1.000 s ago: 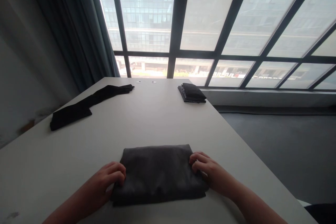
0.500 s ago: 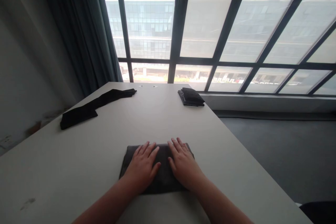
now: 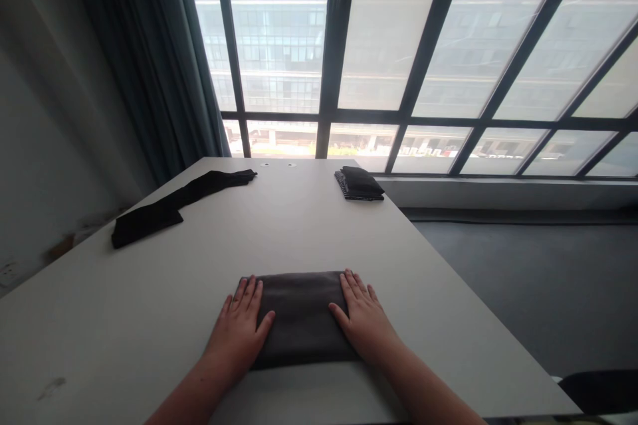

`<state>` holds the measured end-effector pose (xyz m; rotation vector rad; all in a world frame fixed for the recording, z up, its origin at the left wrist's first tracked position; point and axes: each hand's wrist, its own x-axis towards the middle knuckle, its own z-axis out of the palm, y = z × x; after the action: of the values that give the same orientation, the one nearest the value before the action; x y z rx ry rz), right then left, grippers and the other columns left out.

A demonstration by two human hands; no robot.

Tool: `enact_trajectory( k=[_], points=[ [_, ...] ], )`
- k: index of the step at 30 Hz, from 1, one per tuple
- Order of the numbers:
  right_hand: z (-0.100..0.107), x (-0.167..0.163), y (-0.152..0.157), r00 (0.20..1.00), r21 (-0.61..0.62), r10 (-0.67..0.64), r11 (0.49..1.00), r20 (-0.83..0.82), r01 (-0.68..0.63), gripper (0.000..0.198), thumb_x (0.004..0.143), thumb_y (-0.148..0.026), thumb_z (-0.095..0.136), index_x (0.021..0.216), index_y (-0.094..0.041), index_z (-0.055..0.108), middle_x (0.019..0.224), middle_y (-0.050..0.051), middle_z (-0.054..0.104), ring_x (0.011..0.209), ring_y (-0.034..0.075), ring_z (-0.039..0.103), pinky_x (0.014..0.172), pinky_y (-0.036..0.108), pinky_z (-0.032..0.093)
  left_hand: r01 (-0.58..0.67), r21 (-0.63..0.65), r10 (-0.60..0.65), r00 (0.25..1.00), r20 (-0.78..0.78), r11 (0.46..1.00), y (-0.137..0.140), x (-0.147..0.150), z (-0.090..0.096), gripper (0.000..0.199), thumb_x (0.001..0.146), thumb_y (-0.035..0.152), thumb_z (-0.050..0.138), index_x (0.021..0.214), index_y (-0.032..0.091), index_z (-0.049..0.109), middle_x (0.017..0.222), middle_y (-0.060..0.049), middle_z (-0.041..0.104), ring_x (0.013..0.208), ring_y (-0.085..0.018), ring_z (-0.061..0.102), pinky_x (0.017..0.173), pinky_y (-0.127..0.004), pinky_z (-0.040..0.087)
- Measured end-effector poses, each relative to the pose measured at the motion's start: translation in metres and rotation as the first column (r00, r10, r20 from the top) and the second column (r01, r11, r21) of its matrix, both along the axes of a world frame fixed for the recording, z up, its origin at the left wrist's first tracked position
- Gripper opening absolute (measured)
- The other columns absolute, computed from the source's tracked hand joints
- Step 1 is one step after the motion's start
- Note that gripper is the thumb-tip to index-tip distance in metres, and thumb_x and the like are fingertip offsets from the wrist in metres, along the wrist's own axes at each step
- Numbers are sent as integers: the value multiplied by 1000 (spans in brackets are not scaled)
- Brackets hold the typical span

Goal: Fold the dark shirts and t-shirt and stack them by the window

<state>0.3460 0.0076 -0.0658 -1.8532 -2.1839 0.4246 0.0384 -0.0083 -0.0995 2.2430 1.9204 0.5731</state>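
- Half a second ago both hands lay nearer the middle of the folded dark cloth [image 3: 304,319]; now they are spread toward its two sides.
- Left hand [image 3: 236,329]: grip wide, palm down, fingers laid over the cloth's left side.
- Right hand [image 3: 366,322]: grip wide too, flat over the right side, thumb pointing inward.
- The cloth lies at the near part of the white table [image 3: 279,232], its far edge almost straight.
- Bare tabletop runs from that edge to a long black cloth [image 3: 149,216] along the left edge and a small dark stack [image 3: 359,182] close to the right edge.
- The stack's lower layer looks striped, though it is too far off to be sure.
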Motion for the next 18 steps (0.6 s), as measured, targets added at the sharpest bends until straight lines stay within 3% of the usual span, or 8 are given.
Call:
enact_trajectory(
  k=[3, 6, 13, 16, 18],
  points=[
    [-3, 2, -1, 999, 8, -44, 999, 7, 43, 80, 100, -57, 42, 164, -10, 33, 172, 15, 17, 160, 32, 17, 131, 53, 12, -49, 3, 48, 994, 102, 999, 1, -13, -14, 75, 98, 51, 44, 158, 6, 44, 172, -18, 17, 159, -37, 17, 127, -56, 26],
    [-1, 1, -2, 996, 3, -84, 996, 16, 84, 81, 99, -56, 46, 163, -7, 34, 171, 20, 17, 159, 35, 19, 130, 52, 16, -91, 29, 80, 962, 262, 995, 1, -21, -22, 72, 97, 48, 43, 157, 7, 44, 174, -18, 9, 158, -36, 23, 125, -52, 32],
    [-7, 8, 0, 988, 51, -75, 995, -134, 83, 70, 97, -44, 50, 158, -11, 44, 165, 19, 37, 155, 32, 33, 129, 52, 23, -135, -60, 147, 860, 488, 989, -2, -32, -10, 65, 87, 43, 57, 146, 18, 58, 167, -13, 38, 155, -33, 34, 126, -49, 32],
    [-10, 17, 2, 970, 77, -47, 995, -238, 67, 66, 94, -41, 53, 155, -17, 48, 159, 14, 47, 149, 28, 44, 125, 46, 34, -124, -130, 175, 823, 540, 984, 3, -37, 4, 73, 85, 50, 58, 150, 19, 52, 163, -14, 46, 151, -32, 42, 125, -48, 34],
    [-8, 22, 4, 969, 101, -53, 992, -240, 79, 63, 92, -39, 55, 153, -21, 50, 155, 12, 53, 144, 28, 49, 124, 47, 35, -122, -198, 212, 816, 537, 973, 11, -40, 16, 81, 84, 58, 59, 153, 16, 48, 156, -18, 52, 143, -35, 52, 120, -49, 39]
  ],
)
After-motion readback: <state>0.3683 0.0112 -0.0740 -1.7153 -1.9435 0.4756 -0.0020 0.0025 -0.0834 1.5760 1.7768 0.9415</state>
